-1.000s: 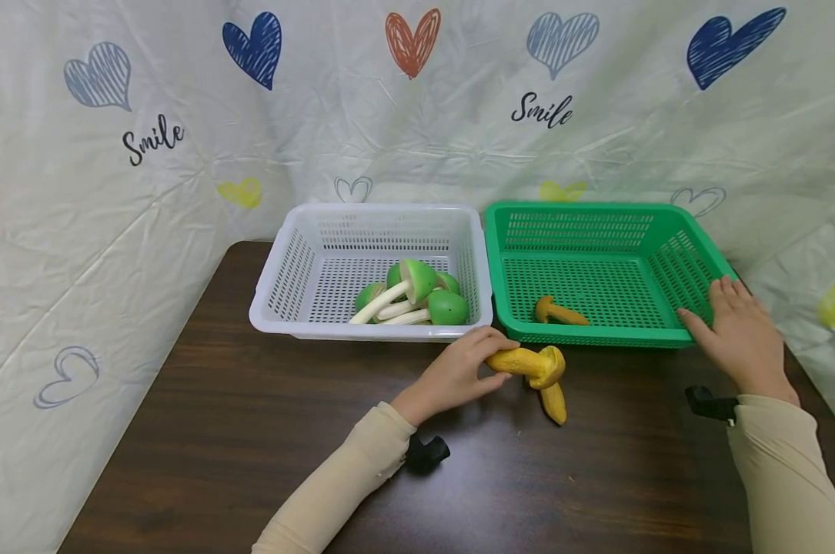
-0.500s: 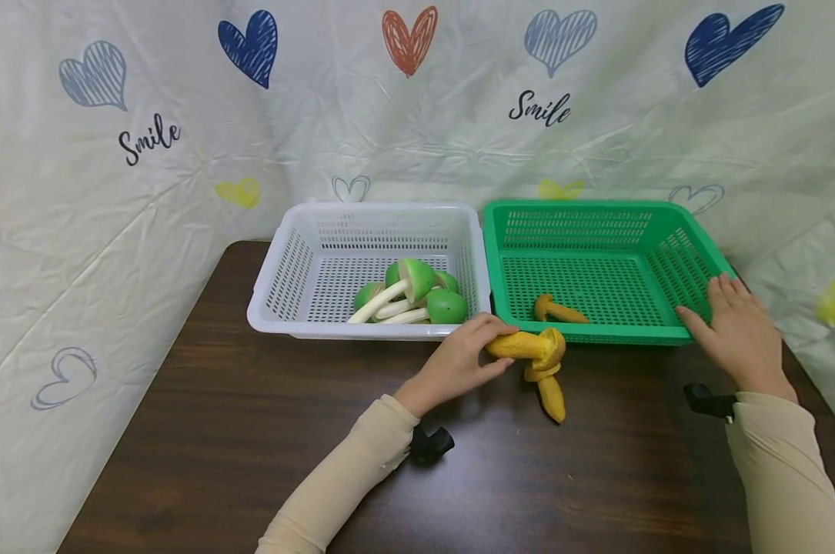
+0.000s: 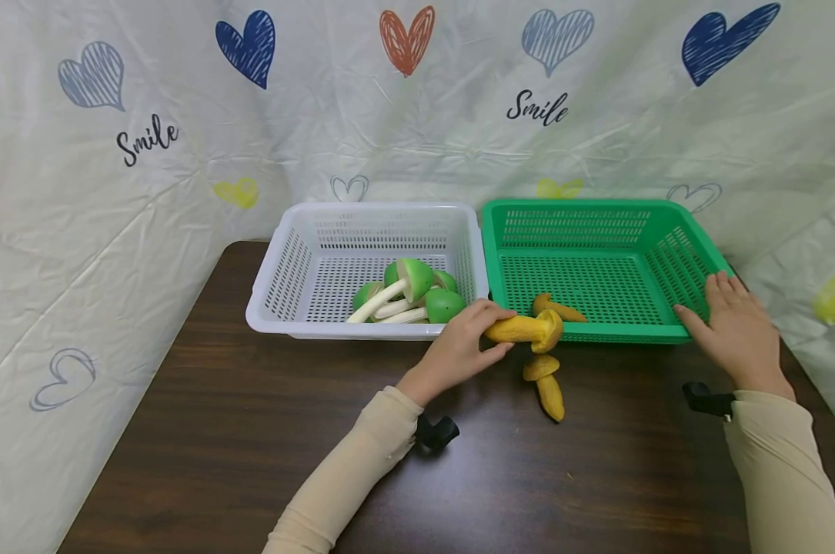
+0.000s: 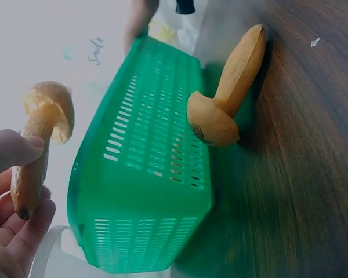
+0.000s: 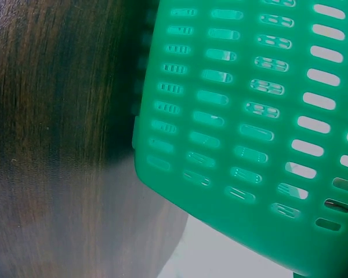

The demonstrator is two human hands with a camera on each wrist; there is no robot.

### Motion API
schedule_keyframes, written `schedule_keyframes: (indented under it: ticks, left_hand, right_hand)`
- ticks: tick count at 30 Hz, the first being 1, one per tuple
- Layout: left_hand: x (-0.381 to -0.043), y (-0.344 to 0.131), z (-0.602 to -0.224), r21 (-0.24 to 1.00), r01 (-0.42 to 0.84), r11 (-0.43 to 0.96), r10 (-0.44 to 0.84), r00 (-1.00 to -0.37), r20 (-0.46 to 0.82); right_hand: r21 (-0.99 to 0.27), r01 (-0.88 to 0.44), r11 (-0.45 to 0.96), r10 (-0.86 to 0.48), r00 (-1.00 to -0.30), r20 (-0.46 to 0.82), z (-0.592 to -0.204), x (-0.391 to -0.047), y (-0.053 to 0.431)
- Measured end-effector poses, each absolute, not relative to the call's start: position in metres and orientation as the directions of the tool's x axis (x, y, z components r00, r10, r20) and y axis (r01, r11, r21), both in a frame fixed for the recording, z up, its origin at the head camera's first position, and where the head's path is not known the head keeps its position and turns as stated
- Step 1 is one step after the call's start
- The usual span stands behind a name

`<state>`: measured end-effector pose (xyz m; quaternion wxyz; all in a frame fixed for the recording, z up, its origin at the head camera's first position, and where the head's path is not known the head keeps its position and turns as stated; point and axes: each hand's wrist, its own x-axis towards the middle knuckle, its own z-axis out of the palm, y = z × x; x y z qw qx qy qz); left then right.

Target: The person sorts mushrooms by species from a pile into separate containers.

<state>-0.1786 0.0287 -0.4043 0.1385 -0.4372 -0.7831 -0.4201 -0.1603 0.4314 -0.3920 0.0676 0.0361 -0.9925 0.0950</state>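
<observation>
My left hand pinches a yellow-brown mushroom by its stem, the cap pointing right. It is raised at the near rim of the green basket; the left wrist view shows thumb and fingers around the stem. On the table just below lies a second yellow mushroom, cap toward the basket. Inside the basket, near its front wall, rests another brown-yellow mushroom. My right hand rests with straight fingers on the basket's right rim. The right wrist view holds only the slotted basket wall and table.
A white basket stands against the green one's left side, with several green-capped, white-stemmed mushrooms heaped at its right. Both baskets sit at the back of the dark wooden table, before a white cloth printed with hearts.
My left hand has lifted the pinched mushroom up and away from the one on the table, to the green basket's near rim. The right hand stays on the rim.
</observation>
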Motion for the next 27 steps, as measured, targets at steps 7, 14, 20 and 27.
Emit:
schedule_keyframes:
  ticks: [7,14,20,27]
  left_hand:
    - [-0.182,0.034,-0.405,0.548,0.785,0.29,0.542,-0.606,0.582]
    - [-0.185,0.04,-0.401,0.578,0.741,0.341,0.523,-0.661,0.539]
    - [-0.185,0.042,-0.397,0.615,0.692,0.379,0.507,-0.711,0.488]
    - [-0.187,0.044,-0.397,0.63,0.666,0.398,0.497,-0.734,0.463]
  right_hand:
    - [-0.172,-0.084,0.982,-0.061,-0.989,0.135,-0.391,-0.16,0.432]
    - [-0.178,-0.087,0.98,-0.062,-0.989,0.137,-0.391,-0.16,0.43]
    - [-0.177,-0.079,0.981,-0.055,-0.989,0.134,-0.392,-0.16,0.431]
    - [-0.182,-0.08,0.98,-0.054,-0.988,0.144,-0.392,-0.16,0.43]
